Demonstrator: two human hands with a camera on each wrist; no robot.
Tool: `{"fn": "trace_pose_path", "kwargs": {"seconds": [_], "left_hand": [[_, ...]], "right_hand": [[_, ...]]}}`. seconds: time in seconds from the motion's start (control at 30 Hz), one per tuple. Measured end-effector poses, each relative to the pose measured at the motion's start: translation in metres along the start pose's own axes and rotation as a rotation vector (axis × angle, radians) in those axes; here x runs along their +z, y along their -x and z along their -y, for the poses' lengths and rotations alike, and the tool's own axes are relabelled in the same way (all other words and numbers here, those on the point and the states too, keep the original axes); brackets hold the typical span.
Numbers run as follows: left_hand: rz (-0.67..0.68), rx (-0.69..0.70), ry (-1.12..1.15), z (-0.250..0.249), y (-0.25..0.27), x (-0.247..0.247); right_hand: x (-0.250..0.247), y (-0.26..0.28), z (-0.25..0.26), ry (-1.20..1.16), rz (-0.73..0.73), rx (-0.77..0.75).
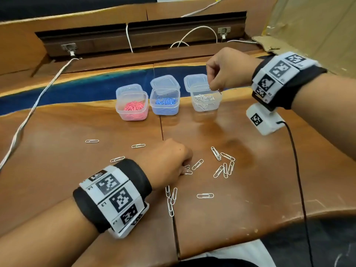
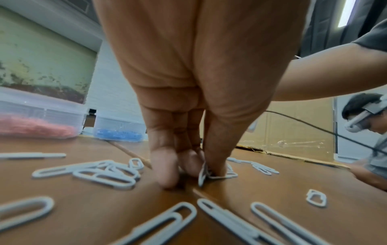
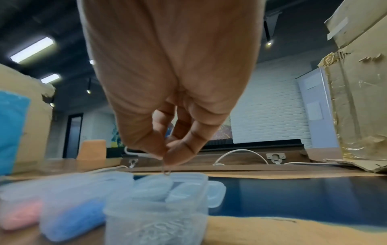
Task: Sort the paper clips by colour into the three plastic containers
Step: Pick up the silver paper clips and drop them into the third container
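Note:
Three clear plastic containers stand in a row: one with pink clips (image 1: pixel 133 107), one with blue clips (image 1: pixel 165 102), one with white clips (image 1: pixel 205 99). My right hand (image 1: pixel 213 87) hovers over the white-clip container (image 3: pixel 155 220) and pinches a thin clip (image 3: pixel 166 170) between thumb and fingertip. My left hand (image 1: pixel 185 168) is down on the table among several loose white clips (image 1: pixel 224 166). Its fingertips (image 2: pixel 167 174) and thumb pinch white clips (image 2: pixel 206 174) against the wood.
Open lids lean behind the containers (image 1: pixel 165 82). A white cable (image 1: pixel 28 116) runs along the left of the table (image 1: pixel 77 170), a black cable (image 1: pixel 297 170) on the right. Cardboard (image 1: pixel 308 26) stands at the back right. A table seam (image 1: pixel 173 228) passes under my left hand.

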State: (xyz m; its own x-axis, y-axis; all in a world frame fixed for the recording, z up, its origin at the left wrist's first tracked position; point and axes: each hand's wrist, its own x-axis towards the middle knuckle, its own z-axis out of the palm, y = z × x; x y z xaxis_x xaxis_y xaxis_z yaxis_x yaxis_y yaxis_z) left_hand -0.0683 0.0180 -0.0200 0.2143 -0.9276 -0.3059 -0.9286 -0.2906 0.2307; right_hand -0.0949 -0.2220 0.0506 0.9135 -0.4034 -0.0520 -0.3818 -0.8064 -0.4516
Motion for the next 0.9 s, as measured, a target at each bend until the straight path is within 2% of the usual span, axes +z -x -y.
{"fn": "trace_pose_path", "kwargs": {"seconds": [0.13, 0.27, 0.33, 0.4, 0.5, 0.6, 0.67, 0.73, 0.83, 0.9], "left_hand": [[-0.010, -0.011, 0.022, 0.000, 0.001, 0.002], [0.016, 0.004, -0.014, -0.005, 0.004, 0.004], [0.024, 0.009, -0.085, -0.012, 0.006, 0.005], [0.011, 0.012, -0.169, -0.019, 0.007, 0.006], [-0.020, 0.002, -0.176, -0.020, 0.008, 0.007], [-0.102, -0.050, -0.078, -0.012, 0.005, 0.002], [-0.147, -0.103, -0.002, -0.005, 0.002, -0.003], [-0.136, -0.153, 0.141, -0.001, -0.001, -0.008], [-0.070, -0.222, 0.483, -0.001, -0.002, -0.014], [-0.036, -0.222, 0.565, -0.002, -0.002, -0.019]], "right_hand": [[0.005, -0.014, -0.003, 0.103, 0.051, 0.033], [0.002, 0.010, -0.004, 0.056, -0.085, -0.008], [0.006, 0.037, -0.004, 0.055, 0.004, -0.052], [0.018, 0.068, -0.005, 0.119, 0.168, -0.101], [0.039, 0.107, -0.009, 0.169, 0.358, -0.137], [0.054, 0.126, -0.013, 0.226, 0.437, -0.171], [0.060, 0.129, -0.015, 0.195, 0.439, -0.198], [0.064, 0.129, -0.014, 0.129, 0.423, -0.184], [0.069, 0.124, -0.011, 0.118, 0.411, -0.156], [0.071, 0.122, -0.008, 0.135, 0.419, -0.150]]}}
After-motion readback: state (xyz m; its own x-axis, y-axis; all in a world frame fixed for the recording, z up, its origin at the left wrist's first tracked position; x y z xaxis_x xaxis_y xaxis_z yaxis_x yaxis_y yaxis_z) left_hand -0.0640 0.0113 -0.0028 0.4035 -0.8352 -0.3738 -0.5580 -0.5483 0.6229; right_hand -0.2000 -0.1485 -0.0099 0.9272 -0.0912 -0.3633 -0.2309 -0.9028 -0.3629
